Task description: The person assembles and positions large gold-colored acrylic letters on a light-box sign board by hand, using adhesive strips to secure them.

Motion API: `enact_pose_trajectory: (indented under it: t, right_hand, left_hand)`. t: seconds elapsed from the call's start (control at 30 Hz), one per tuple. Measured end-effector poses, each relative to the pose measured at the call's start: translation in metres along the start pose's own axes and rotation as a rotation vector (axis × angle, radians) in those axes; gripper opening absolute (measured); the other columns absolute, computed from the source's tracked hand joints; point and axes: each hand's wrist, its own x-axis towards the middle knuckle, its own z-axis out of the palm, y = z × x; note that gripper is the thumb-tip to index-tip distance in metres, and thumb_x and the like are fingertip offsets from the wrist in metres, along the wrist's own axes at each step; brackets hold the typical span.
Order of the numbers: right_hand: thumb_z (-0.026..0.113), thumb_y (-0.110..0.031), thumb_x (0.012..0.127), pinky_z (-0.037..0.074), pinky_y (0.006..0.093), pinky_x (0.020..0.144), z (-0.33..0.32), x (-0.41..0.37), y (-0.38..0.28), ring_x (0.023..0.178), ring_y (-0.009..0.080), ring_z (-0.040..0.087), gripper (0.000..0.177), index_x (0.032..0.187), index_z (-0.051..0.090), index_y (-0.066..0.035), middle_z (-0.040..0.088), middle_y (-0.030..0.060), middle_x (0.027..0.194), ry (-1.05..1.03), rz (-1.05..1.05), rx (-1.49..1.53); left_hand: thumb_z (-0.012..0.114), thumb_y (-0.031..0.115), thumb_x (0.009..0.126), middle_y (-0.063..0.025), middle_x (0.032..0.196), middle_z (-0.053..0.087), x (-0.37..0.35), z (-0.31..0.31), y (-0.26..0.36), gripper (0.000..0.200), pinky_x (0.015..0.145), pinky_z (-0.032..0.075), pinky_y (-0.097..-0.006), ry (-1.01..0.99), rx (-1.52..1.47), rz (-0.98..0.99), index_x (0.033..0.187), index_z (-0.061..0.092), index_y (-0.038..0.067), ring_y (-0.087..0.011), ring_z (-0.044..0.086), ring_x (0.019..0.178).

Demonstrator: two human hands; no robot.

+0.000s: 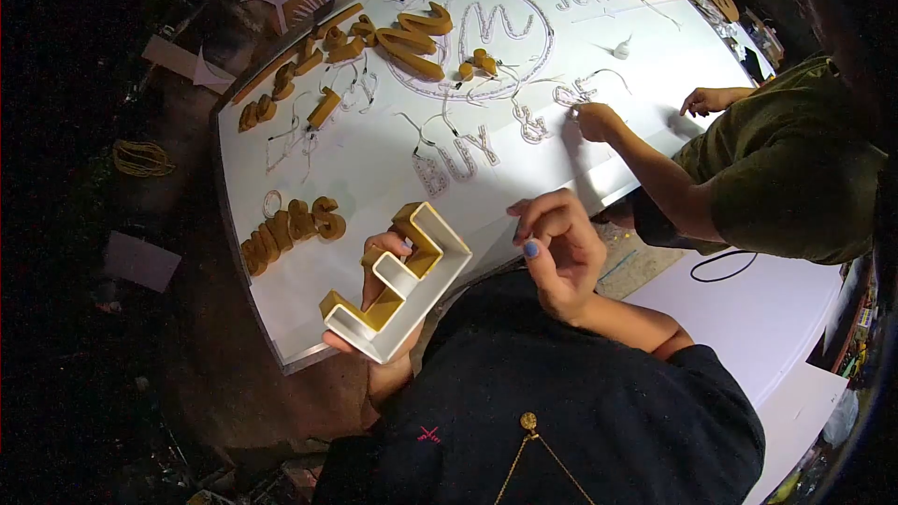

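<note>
Left hand [372,285] has a good grip on a gold channel letter E [423,292], fingers wrapped around its left side, hollow white inside facing up. It's held over the near edge of the white worktable [374,164]. The long spine slants from near-left to far-right, stubby arms pointing left. Right hand [566,266] hangs just off to the right, not touching the E, fingers loosely curled, nothing visible in them. Left's clearly the closer one.
</note>
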Motion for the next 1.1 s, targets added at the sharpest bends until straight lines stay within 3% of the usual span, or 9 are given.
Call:
enact_pose_trajectory:
  t: [0.23,0.57,0.77,1.07,1.1]
  right_hand:
    - [0.059,0.000,0.075,0.041,0.0291,0.065,-0.001,-0.006,0.002,0.067,0.0201,0.049,0.020,0.066,0.042,-0.001,0.049,0.0108,0.072,-0.090,0.013,-0.027]
    - [0.059,0.001,0.076,0.039,0.0276,0.063,-0.006,-0.006,0.003,0.067,0.0193,0.050,0.019,0.065,0.043,-0.001,0.050,0.0102,0.071,-0.095,0.011,-0.065]
    - [0.059,0.002,0.077,0.038,0.0261,0.063,-0.008,-0.005,0.003,0.066,0.0175,0.049,0.019,0.065,0.044,-0.001,0.051,0.0097,0.071,-0.060,0.032,-0.058]
    - [0.060,0.001,0.077,0.038,0.0261,0.063,-0.007,-0.005,0.000,0.066,0.0168,0.049,0.020,0.066,0.044,-0.001,0.052,0.0097,0.072,-0.070,0.030,-0.092]
    - [0.060,0.001,0.077,0.038,0.0261,0.063,-0.007,-0.006,0.001,0.066,0.0169,0.050,0.020,0.065,0.044,-0.001,0.052,0.0098,0.072,-0.067,0.022,-0.097]
  left_hand:
    - [0.053,0.081,0.060,-0.0214,0.134,0.034,0.001,0.004,0.001,0.098,0.104,0.021,-0.0598,-0.007,0.046,0.009,0.118,0.043,0.003,-0.0398,0.027,0.129]
    - [0.051,0.082,0.061,-0.0225,0.135,0.031,-0.001,0.003,-0.003,0.098,0.106,0.016,-0.0602,0.010,0.168,0.030,0.116,0.038,0.002,-0.0376,0.026,0.130]
    - [0.050,0.083,0.061,-0.0238,0.134,0.030,0.000,-0.004,-0.003,0.100,0.106,0.016,-0.0596,-0.077,0.205,-0.006,0.118,0.036,0.001,-0.0375,0.023,0.131]
    - [0.048,0.084,0.061,-0.0244,0.136,0.026,0.004,0.010,0.001,0.102,0.107,0.019,-0.0541,-0.100,0.227,-0.032,0.119,0.034,0.001,-0.0373,0.030,0.127]
    - [0.050,0.086,0.056,-0.0176,0.123,0.033,0.005,0.016,0.002,0.107,0.098,0.029,-0.0414,-0.023,0.244,-0.057,0.117,0.034,0.000,-0.0282,0.037,0.115]
